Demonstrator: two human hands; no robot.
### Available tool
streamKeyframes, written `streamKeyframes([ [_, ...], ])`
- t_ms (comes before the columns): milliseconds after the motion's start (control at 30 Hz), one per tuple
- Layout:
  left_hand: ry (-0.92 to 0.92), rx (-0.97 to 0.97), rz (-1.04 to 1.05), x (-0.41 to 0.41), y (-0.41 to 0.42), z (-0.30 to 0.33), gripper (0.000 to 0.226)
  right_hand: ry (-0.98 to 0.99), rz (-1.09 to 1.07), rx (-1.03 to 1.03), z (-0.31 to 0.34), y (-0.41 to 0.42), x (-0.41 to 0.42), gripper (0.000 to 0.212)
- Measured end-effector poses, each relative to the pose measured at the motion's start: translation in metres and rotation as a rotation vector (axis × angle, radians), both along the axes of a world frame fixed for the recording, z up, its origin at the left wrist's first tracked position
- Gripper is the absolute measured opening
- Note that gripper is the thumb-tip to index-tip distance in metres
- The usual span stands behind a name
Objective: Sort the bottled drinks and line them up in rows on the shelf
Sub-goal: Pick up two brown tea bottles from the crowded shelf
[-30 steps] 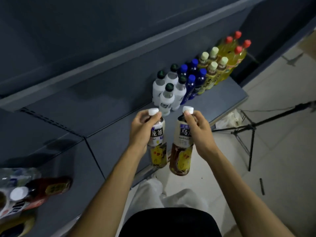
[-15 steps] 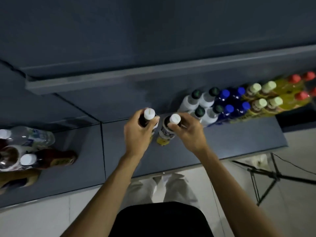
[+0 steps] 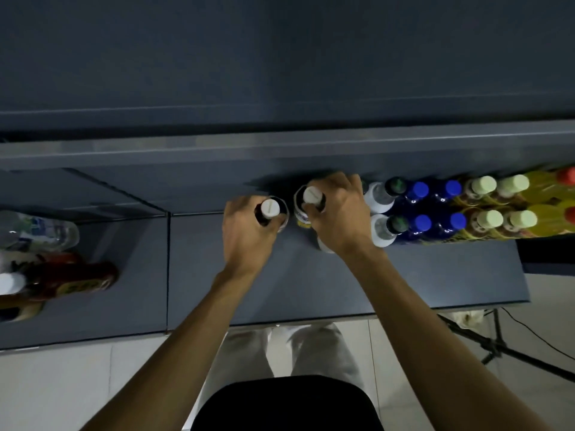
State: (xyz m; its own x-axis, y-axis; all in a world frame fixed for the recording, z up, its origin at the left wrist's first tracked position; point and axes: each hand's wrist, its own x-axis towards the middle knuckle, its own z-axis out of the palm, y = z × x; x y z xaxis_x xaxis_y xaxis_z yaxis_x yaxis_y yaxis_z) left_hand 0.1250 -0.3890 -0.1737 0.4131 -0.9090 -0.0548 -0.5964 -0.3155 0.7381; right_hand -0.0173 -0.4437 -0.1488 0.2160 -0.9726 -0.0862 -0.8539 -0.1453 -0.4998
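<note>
My left hand (image 3: pixel 249 231) grips the neck of a white-capped tea bottle (image 3: pixel 270 208), upright near the back of the grey shelf (image 3: pixel 404 275). Beside it, my right hand (image 3: pixel 339 216) grips a second white-capped tea bottle (image 3: pixel 312 195), close against the left end of the lined-up rows. Those rows run rightward: white bottles with dark caps (image 3: pixel 381 194), blue-capped bottles (image 3: pixel 420 191), pale-capped tea bottles (image 3: pixel 483 185), and yellow bottles with red caps (image 3: pixel 564 177). Both held bottles are seen from above, bodies mostly hidden by my hands.
Unsorted bottles lie in a heap on the left shelf section (image 3: pixel 46 269), among them a clear water bottle (image 3: pixel 37 231) and a dark red one (image 3: pixel 81 278). An upper shelf edge (image 3: pixel 280 147) overhangs the back. A tripod (image 3: pixel 504 346) stands on the floor at right.
Both hands have carried the two tea bottles from the shelf's front edge back and right, up to the left end of the rows. The camera has tilted to look straight down.
</note>
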Motion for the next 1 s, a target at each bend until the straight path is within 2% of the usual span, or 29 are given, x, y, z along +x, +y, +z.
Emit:
streamKeyframes([
  [67, 0.022, 0.026, -0.028, -0.004, -0.005, -0.001, 0.017, 0.092, 0.031, -0.007, 0.000, 0.004, 0.004, 0.023],
  [133, 0.024, 0.032, -0.053, -0.008, -0.009, -0.003, 0.030, 0.142, 0.041, 0.026, 0.000, 0.004, 0.007, 0.020],
  [267, 0.034, 0.001, -0.024, -0.015, -0.013, -0.013, 0.034, 0.293, 0.059, 0.180, 0.002, -0.008, 0.014, 0.028],
  [367, 0.084, 0.029, 0.060, -0.024, -0.018, -0.009, 0.026, 0.320, 0.060, 0.185, 0.001, -0.010, 0.020, 0.034],
  [433, 0.119, 0.007, 0.089, -0.027, -0.023, -0.006, 0.022, 0.247, 0.032, 0.218, -0.003, -0.008, 0.020, 0.038],
  [500, 0.221, -0.013, 0.133, -0.024, -0.024, -0.003, 0.018, 0.063, -0.035, 0.280, -0.002, -0.006, 0.020, 0.040],
  [567, 0.366, 0.025, 0.160, -0.018, -0.023, 0.000, 0.029, -0.114, -0.088, 0.305, 0.001, -0.003, 0.021, 0.043],
  [633, 0.440, 0.044, 0.129, -0.012, -0.021, 0.003, 0.035, -0.210, -0.115, 0.291, 0.000, 0.001, 0.022, 0.042],
  [733, 0.428, 0.029, 0.076, -0.006, -0.014, 0.007, 0.038, -0.381, -0.184, 0.201, 0.001, 0.017, 0.022, 0.035],
  [833, 0.436, 0.008, 0.043, 0.002, -0.007, 0.009, 0.039, -0.415, -0.201, 0.078, 0.000, 0.029, 0.019, 0.030],
  [1000, 0.393, -0.033, -0.024, 0.029, 0.016, 0.024, 0.044, -0.647, -0.217, 0.232, 0.018, 0.045, 0.030, 0.021],
])
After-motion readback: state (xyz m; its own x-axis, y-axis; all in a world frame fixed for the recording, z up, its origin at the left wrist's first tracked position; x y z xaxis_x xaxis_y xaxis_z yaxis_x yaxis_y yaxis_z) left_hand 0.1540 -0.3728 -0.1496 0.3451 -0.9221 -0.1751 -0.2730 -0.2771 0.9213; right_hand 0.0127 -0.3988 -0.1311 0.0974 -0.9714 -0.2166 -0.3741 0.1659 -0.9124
